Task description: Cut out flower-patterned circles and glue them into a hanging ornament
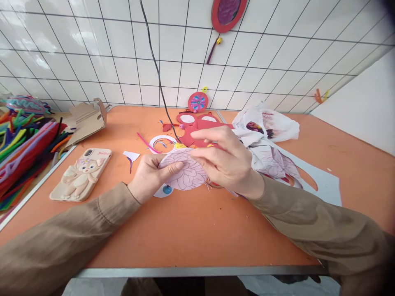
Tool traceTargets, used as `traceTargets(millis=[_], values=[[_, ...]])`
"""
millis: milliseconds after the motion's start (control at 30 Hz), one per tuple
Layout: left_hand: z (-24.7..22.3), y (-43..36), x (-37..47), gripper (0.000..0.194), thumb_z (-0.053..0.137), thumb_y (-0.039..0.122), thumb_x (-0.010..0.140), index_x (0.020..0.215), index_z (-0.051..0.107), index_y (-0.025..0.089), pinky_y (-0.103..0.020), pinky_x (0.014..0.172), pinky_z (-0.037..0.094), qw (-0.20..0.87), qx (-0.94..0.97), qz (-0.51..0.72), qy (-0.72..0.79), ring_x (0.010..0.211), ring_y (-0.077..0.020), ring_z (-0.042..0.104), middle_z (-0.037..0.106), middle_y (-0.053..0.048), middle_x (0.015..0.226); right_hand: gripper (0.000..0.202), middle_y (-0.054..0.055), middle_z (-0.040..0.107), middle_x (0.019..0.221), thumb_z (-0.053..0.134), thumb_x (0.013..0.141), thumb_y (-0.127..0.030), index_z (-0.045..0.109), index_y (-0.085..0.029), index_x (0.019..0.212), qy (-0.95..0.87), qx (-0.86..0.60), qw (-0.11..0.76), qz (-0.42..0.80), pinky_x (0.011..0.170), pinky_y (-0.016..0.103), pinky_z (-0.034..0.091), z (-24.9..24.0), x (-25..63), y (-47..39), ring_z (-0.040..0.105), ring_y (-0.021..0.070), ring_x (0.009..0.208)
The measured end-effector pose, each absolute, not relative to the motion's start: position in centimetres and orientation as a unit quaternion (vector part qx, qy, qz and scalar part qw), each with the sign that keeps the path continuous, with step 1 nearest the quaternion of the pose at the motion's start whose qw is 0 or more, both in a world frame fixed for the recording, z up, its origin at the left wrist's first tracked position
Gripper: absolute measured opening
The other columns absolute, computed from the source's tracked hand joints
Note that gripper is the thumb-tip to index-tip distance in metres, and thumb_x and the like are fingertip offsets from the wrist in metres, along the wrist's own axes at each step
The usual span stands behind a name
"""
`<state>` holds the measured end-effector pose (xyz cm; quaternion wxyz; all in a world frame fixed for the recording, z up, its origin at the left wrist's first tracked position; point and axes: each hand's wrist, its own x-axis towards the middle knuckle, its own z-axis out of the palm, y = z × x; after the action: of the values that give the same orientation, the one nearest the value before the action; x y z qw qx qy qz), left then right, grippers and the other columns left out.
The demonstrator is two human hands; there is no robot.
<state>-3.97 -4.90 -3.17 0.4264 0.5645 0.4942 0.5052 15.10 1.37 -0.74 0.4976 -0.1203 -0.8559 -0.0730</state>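
Paper disc (185, 174) you hold above the orange table, round, pale pink-white, purple flower petals drawn across it, face up and nearly flat, your left thumb pressed on its left edge, your right fingers covering its top right rim.

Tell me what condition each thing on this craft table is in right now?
Paper disc: cut round, flower-patterned, held by both hands.
Left hand: thumb pinching the disc's left edge.
Right hand: fingers on the disc's top edge.
Phone: lying face down, case up.
Plastic bag: crumpled, lying open.
Cardboard box: torn open, flaps up.
Pipe cleaners: piled loose.
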Motion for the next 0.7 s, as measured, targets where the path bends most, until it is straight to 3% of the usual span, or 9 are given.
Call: traceTargets(millis=[200, 267, 367, 467, 600, 700], values=[[-3.3, -4.9, -3.8, 0.046, 0.077, 0.056, 0.070, 0.049, 0.058, 0.020, -0.028, 0.045, 0.036, 0.433, 0.561, 0.498, 0.501, 0.047, -0.0125, 0.045, 0.053, 0.000, 0.050, 0.011, 0.006, 0.073, 0.110, 0.060, 0.094, -0.025, 0.069, -0.029, 0.100, -0.873, -0.137, 0.468, 0.004, 0.087, 0.042, 0.056, -0.8, 14.9, 1.1, 0.068, 0.0249, 0.099], [-3.3, -5.0, -3.7, 0.045, 0.077, 0.056, 0.071, 0.050, 0.059, 0.020, -0.028, 0.044, 0.036, 0.442, 0.565, 0.492, 0.493, 0.046, -0.0122, 0.045, 0.052, 0.000, 0.049, 0.011, 0.007, 0.074, 0.102, 0.066, 0.091, -0.030, 0.069, -0.024, 0.100, -0.869, -0.170, 0.461, 0.063, 0.080, 0.041, 0.058, -0.5, 14.9, 0.8, 0.069, 0.0245, 0.093], [-3.3, -5.1, -3.7, 0.041, 0.078, 0.055, 0.070, 0.057, 0.065, 0.019, -0.027, 0.045, 0.039, 0.465, 0.565, 0.483, 0.480, 0.048, -0.0127, 0.049, 0.058, -0.001, 0.053, 0.010, 0.003, 0.072, 0.079, 0.069, 0.088, -0.029, 0.069, -0.021, 0.083, -0.848, -0.242, 0.419, 0.217, 0.064, 0.034, 0.055, 0.1, 14.8, 0.3, 0.067, 0.0185, 0.073], [-3.3, -5.1, -3.7, 0.044, 0.080, 0.057, 0.068, 0.054, 0.064, 0.019, -0.025, 0.041, 0.037, 0.481, 0.565, 0.471, 0.476, 0.044, -0.0116, 0.047, 0.056, 0.000, 0.049, 0.015, 0.001, 0.069, 0.069, 0.069, 0.085, -0.024, 0.066, -0.020, 0.071, -0.816, -0.280, 0.392, 0.318, 0.059, 0.030, 0.052, 0.7, 14.7, 0.0, 0.062, 0.0150, 0.064], [-3.5, -5.1, -3.8, 0.046, 0.079, 0.059, 0.071, 0.055, 0.066, 0.018, -0.025, 0.036, 0.037, 0.524, 0.548, 0.467, 0.454, 0.038, -0.0117, 0.048, 0.060, -0.002, 0.048, 0.017, 0.002, 0.069, 0.073, 0.072, 0.084, -0.031, 0.068, -0.019, 0.073, -0.794, -0.271, 0.381, 0.389, 0.064, 0.030, 0.053, 0.8, 14.8, 0.4, 0.064, 0.0154, 0.070], [-3.9, -4.9, -3.8, 0.044, 0.081, 0.055, 0.072, 0.059, 0.070, 0.015, -0.026, 0.039, 0.043, 0.543, 0.501, 0.507, 0.443, 0.042, -0.0130, 0.054, 0.065, -0.004, 0.053, 0.031, 0.005, 0.072, 0.093, 0.067, 0.089, -0.049, 0.070, -0.018, 0.097, -0.745, -0.247, 0.408, 0.466, 0.069, 0.031, 0.054, 0.3, 15.1, 1.3, 0.067, 0.0179, 0.083]])
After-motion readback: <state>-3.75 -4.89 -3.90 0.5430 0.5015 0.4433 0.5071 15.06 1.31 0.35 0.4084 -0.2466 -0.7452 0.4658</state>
